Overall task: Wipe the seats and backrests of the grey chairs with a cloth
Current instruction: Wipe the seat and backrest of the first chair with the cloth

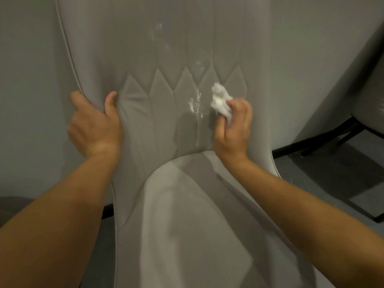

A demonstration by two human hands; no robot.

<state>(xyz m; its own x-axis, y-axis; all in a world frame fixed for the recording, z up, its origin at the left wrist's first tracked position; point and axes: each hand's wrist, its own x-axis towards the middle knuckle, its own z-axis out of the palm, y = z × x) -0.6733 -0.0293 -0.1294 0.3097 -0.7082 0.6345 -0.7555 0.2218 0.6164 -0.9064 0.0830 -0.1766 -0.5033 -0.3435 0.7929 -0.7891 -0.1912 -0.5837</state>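
The fingers of the right hand are curled around a crumpled white cloth and press it on the lower backrest of the grey chair, just right of some white wet streaks. The left hand grips the left edge of the backrest, thumb in front and fingers wrapped behind. Below the hands lies the seat. At the right stands a second grey chair with black legs, near the dark floor. Behind everything is a plain wall.
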